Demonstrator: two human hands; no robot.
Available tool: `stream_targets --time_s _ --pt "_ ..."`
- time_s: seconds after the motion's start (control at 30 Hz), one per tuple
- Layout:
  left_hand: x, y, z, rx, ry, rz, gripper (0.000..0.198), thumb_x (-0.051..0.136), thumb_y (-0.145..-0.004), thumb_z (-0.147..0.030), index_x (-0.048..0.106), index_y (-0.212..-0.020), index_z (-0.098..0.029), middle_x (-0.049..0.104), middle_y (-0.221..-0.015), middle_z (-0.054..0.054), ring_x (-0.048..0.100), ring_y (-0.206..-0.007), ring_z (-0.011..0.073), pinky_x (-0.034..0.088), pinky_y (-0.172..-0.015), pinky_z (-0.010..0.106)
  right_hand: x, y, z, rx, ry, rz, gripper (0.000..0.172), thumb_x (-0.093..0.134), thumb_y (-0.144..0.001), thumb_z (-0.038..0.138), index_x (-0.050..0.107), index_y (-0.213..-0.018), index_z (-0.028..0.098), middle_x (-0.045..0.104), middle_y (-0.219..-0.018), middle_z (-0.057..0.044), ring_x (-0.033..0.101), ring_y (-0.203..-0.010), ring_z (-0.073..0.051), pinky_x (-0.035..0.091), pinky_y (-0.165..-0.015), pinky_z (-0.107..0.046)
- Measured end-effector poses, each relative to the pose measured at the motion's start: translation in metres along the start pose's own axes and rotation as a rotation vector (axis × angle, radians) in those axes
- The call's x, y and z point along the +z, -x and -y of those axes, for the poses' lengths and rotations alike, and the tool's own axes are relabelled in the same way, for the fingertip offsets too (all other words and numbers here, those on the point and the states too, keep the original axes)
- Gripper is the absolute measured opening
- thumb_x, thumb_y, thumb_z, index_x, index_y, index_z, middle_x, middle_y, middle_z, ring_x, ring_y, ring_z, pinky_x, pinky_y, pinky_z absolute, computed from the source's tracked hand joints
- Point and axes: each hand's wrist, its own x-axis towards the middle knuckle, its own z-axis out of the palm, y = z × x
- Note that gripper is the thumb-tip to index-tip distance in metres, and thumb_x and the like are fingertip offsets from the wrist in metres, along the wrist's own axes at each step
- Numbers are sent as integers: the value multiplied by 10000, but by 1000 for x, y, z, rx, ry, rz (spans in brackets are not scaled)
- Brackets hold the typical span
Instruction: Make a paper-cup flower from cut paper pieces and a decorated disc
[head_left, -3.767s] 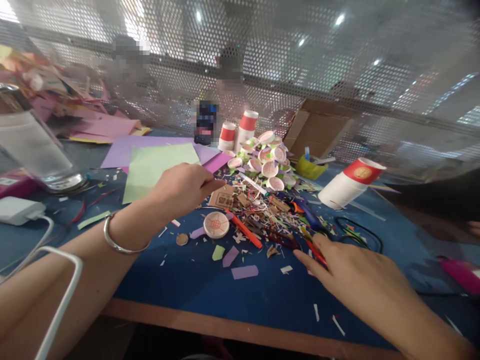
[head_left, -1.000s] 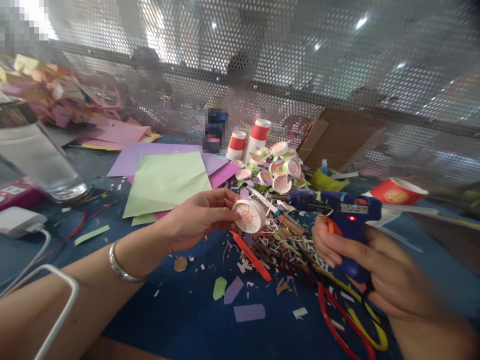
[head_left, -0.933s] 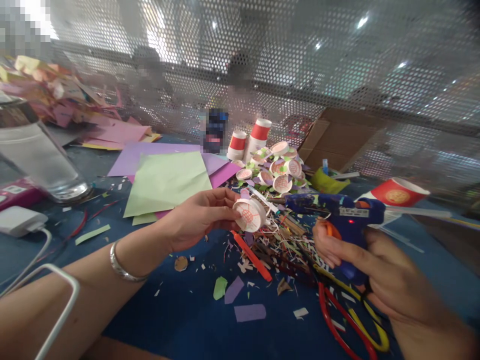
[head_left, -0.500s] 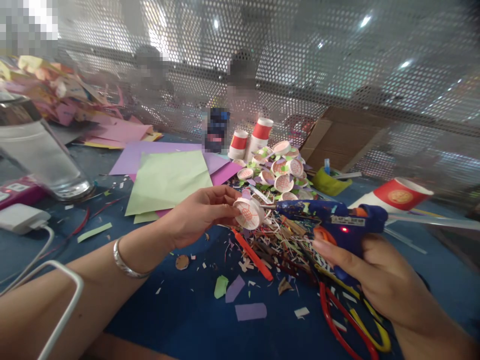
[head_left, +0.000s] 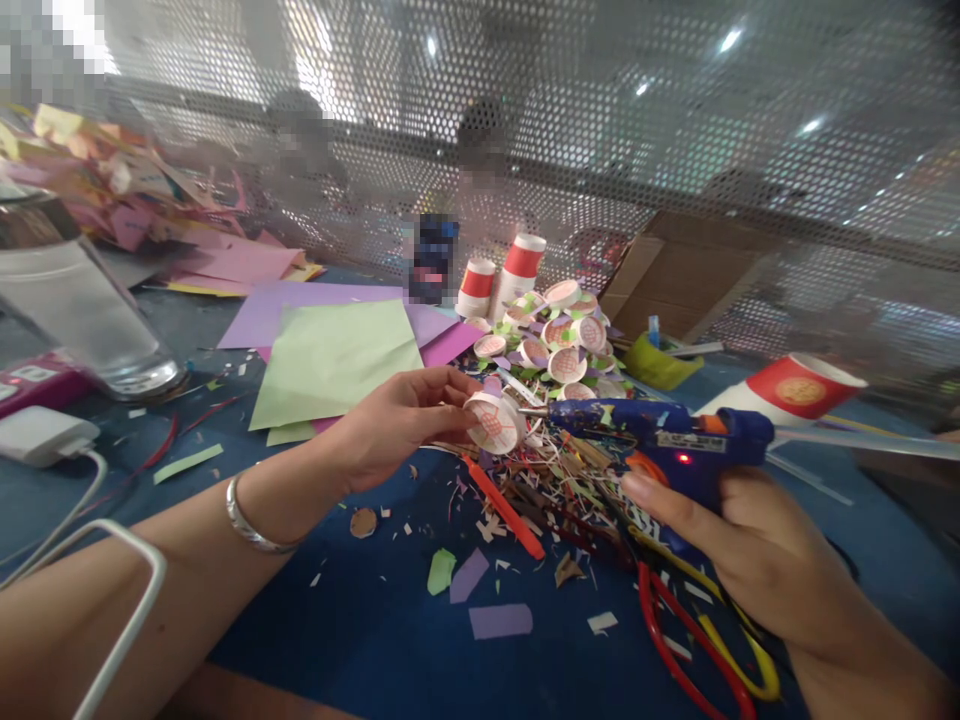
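Note:
Near the middle of the view, my left hand (head_left: 409, 425) pinches a small white paper disc (head_left: 495, 423) with reddish lines and a bit of purple paper at its top. My right hand (head_left: 739, 530) is wrapped round a blue glue gun (head_left: 637, 425) with an orange trigger and a lit red light. The gun's metal nozzle points left and is at the disc's right edge; whether it touches cannot be told. A clear glue stick (head_left: 862, 440) extends from its back. Behind the disc lies a pile of similar discs (head_left: 566, 362) with green and purple paper pieces.
Paper scraps, an orange pen (head_left: 504, 508), red-handled scissors (head_left: 694, 650) and yellow handles lie below the gun. Green paper (head_left: 341, 365), red-and-white cups (head_left: 517, 275), a larger cup (head_left: 802, 390), cardboard (head_left: 682, 270), a glass of water (head_left: 90, 310) and a white cable (head_left: 127, 640) surround the hands.
Both hands, the disc and the glue gun keep nearly the same places. The disc and the gun have shifted very slightly left and up.

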Motion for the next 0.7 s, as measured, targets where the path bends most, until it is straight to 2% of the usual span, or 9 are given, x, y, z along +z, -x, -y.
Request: stream_targets --time_s 0.47,0.7 --pt "-1 -2 1 53 -77 -3 199 796 -804 -233 690 -946 -141 747 -899 61 724 -799 163 576 -801 326 0 -2 0 -27 25 -24 272 646 -899 531 768 -1005 313 790 -982 5 731 -971 -274 584 -894 -377" --pt "-1 -2 1 53 -90 -7 188 793 -797 -229 698 -935 -144 745 -895 62 721 -793 162 571 -796 322 -1 0 2 -21 26 -13 276 642 -896 538 777 -974 310 786 -930 -3 738 -907 -272 603 -840 -377"
